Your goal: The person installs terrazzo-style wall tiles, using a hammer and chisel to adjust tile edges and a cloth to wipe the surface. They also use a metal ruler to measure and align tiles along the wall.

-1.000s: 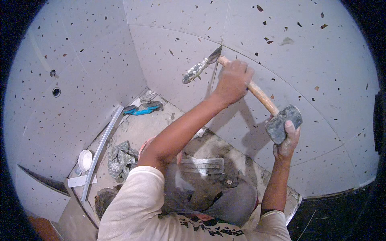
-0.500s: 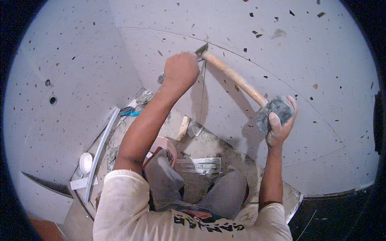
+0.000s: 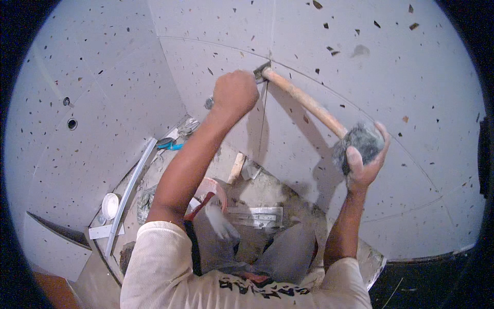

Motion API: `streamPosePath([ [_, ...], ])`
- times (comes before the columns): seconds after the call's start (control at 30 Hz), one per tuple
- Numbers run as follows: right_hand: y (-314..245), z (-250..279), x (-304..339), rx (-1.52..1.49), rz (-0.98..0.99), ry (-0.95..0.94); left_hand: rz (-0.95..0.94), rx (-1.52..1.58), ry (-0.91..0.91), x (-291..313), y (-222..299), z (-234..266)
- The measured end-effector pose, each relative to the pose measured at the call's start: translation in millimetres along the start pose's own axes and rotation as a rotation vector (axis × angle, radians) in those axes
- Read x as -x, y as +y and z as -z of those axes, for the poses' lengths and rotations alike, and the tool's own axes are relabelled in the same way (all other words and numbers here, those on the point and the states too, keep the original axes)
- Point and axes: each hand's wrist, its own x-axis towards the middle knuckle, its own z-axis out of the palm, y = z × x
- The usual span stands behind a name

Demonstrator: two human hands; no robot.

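"Mallet head (image 3: 361,144) in the right palm, wooden handle (image 3: 306,104) angled left and far: why hold it backwards?"

"Probably so the handle's end meets the scraper (image 3: 261,72) at the wall joint (image 3: 264,114), the weight staying in the right hand (image 3: 366,172); thumb and fingers clasp the head. Whether wood touches blade, nobody can quite tell."

"And the left hand (image 3: 235,91)?"

"Closed in a fist around the scraper, its butt poking out on the left. That grip likely steadies the blade where the seams meet."

"Is there room to move?"

"Some. Wall (image 3: 221,56) bounds the far side, but bare surface lies left of the fist, up to the corner (image 3: 170,67). Nearer, a pink bucket (image 3: 221,193) crowds the left forearm; a long pale strip (image 3: 131,194) lies farther left, well apart from both tools."
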Motion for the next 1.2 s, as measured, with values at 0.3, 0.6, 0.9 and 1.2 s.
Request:
streamPosePath([
  [0.3, -15.9, -2.6, -11.6, 0.096, 0.065, -0.022, 0.014, 0.021, 0.005, -3.9, 0.6, 2.5],
  [0.6, -8.8, -2.1, -13.0, 0.122, 0.101, -0.037, 0.032, 0.035, -0.039, 2.0, 7.5, 3.6],
  [0.9, -30.4, -5.5, -10.9, 0.070, 0.062, -0.087, 0.018, 0.007, -0.031, 1.7, 5.4, 0.5],
  [1.2, -23.4, 20.0, 22.7, 0.145, 0.049, -0.094, 0.061, 0.042, -0.033, 6.7, 8.8, 2.6],
])
